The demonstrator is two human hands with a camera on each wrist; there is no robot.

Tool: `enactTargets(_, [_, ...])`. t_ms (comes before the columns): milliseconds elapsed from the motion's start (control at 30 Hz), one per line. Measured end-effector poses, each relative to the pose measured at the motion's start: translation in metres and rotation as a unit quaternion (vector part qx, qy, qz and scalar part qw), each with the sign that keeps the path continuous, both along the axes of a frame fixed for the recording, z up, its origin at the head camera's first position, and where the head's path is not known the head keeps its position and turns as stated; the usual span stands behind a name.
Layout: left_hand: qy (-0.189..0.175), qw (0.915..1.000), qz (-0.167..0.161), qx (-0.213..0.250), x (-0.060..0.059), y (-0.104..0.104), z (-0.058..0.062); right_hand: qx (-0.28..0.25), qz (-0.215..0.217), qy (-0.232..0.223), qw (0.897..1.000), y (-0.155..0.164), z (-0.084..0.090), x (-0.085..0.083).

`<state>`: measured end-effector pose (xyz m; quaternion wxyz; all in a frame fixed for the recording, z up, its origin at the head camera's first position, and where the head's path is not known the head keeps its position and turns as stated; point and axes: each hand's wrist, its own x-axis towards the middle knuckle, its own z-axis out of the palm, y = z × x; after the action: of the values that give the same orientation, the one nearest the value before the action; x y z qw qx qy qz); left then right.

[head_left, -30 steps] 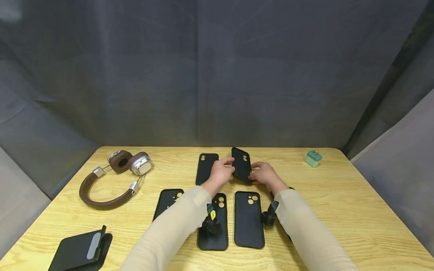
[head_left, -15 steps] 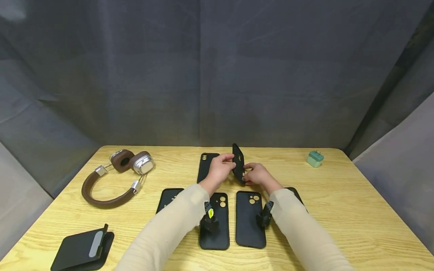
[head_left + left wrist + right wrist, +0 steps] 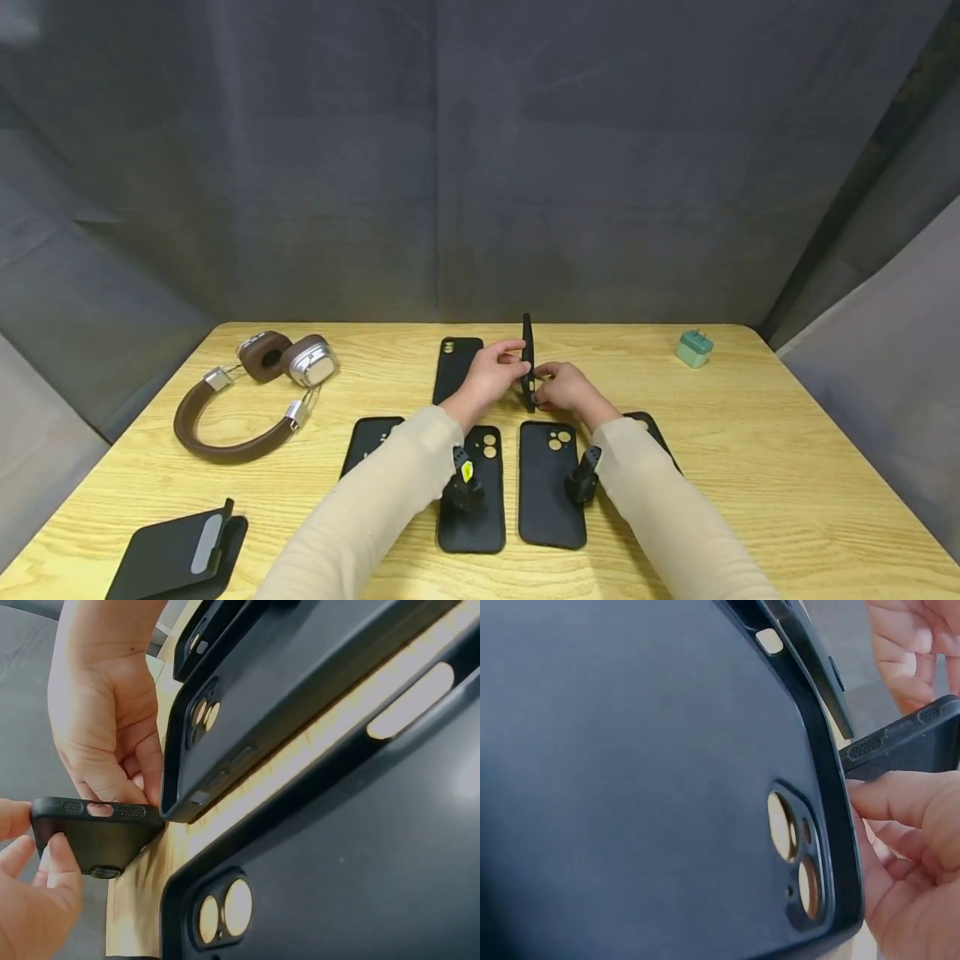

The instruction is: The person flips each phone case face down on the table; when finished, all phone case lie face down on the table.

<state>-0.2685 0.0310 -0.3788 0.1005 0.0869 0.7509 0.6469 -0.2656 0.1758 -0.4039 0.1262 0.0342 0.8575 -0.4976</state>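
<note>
A black phone case stands on edge between my two hands, seen edge-on in the head view. My left hand pinches it from the left, thumb on one face and fingers behind. On the other side my right hand holds it low down by its edge. The left wrist view shows the case end-on, with its port slot and speaker holes facing the camera. Another black case lies flat just behind my left hand.
In front lie several more cases, including a middle case and a right one partly under my sleeve. Brown headphones and a black folding stand are at left. A green charger plug sits at far right.
The held case has turned from showing its broad inner face to standing edge-on. Both hands have kept hold of it, the right hand shifting slightly left.
</note>
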Motion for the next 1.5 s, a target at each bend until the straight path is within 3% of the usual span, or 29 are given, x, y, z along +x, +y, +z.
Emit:
enactTargets(133, [-0.008, 0.9998, -0.015, 0.007, 0.000, 0.002, -0.001, -0.022, 0.007, -0.006, 1.000, 0.001, 0.001, 0.000])
enactTargets(300, [-0.017, 0.9994, -0.027, 0.012, 0.001, 0.005, -0.001, -0.090, 0.020, -0.032, 0.995, 0.012, 0.005, 0.002])
enactTargets(533, [-0.020, 0.9995, -0.022, 0.006, 0.000, 0.007, -0.002, -0.201, 0.063, -0.041, 0.977, 0.033, 0.008, 0.007])
enactTargets(733, [-0.022, 0.9994, -0.027, 0.008, 0.002, 0.008, 0.000, -0.239, 0.103, -0.021, 0.965, 0.037, 0.008, 0.008])
enactTargets(933, [-0.029, 0.9991, -0.029, 0.001, 0.002, 0.010, -0.001, -0.254, 0.102, -0.011, 0.962, 0.030, 0.011, 0.009])
enactTargets(1500, [-0.021, 0.9996, -0.021, 0.003, 0.002, 0.010, -0.001, -0.206, 0.056, 0.024, 0.977, 0.015, 0.014, 0.008])
